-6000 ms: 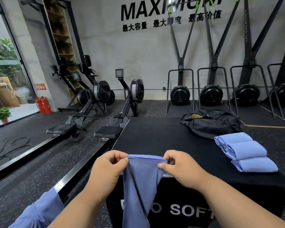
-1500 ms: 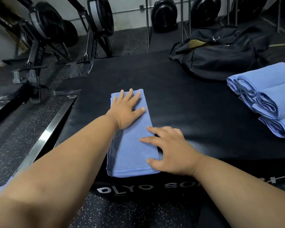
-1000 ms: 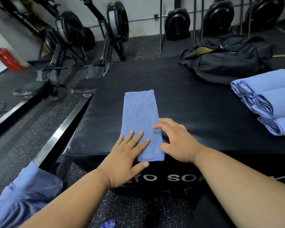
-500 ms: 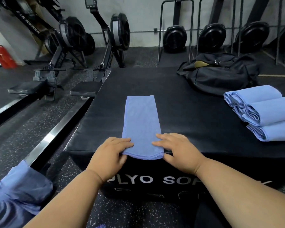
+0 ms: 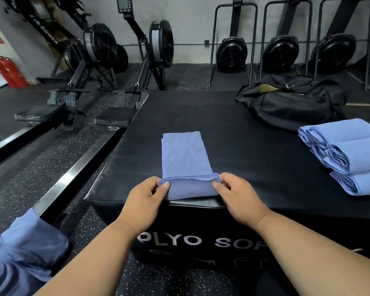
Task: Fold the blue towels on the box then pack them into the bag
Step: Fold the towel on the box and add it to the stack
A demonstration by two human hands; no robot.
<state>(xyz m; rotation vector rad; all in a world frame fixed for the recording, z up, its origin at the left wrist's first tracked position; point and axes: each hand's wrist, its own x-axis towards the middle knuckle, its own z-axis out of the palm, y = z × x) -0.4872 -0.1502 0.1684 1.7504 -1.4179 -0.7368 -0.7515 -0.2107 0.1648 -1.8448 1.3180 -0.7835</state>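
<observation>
Both hands pinch the near end of the blue towel [image 5: 185,159], left hand [image 5: 144,201] and right hand [image 5: 239,198] at opposite corners. It lies on the black box [image 5: 244,150], bag [image 5: 291,101] behind.

Gym; rowing machines [image 5: 98,60]; plyo box [image 5: 201,238]; rubber floor [image 5: 30,167]

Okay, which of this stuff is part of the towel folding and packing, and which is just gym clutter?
Job:
towel being folded
three folded towels
black bag
plyo box
unfolded pile, probably

Clutter:
rowing machines
fire extinguishers
</observation>
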